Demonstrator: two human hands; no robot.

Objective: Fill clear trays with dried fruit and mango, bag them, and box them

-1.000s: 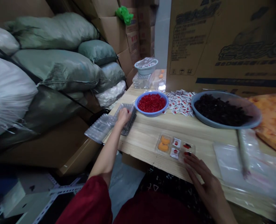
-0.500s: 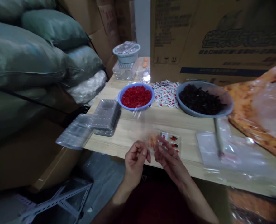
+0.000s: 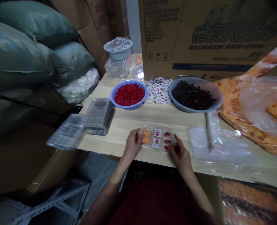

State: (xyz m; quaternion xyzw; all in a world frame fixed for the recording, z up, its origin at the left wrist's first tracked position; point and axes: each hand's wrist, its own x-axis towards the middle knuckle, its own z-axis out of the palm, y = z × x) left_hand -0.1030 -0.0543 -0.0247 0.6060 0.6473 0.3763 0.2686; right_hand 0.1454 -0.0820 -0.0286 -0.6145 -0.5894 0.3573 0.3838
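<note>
A clear plastic compartment tray [image 3: 161,146] lies flat near the table's front edge. Orange dried fruit pieces [image 3: 146,136] fill its left section, two small white sachets [image 3: 156,138] its middle, and dark and red pieces [image 3: 167,141] its right. My left hand [image 3: 132,146] pinches the left end of this tray, thumb and fingers at its rim. At the opposite end, my right hand [image 3: 182,156] has its thumb and fingers round the right edge and near corner, partly covering it.
Behind stand a bowl of red pieces [image 3: 129,94], a sachet pile [image 3: 158,90] and a bowl of dark pieces [image 3: 192,95]. Stacked empty trays [image 3: 98,115] sit left. Clear bags [image 3: 199,143] and a large orange fruit bag [image 3: 251,115] lie right; a carton [image 3: 164,37] rises behind.
My hands, close together with blurred clear plastic between them, have moved apart to both ends of the tray. Both now touch it. The whole view has shifted slightly.
</note>
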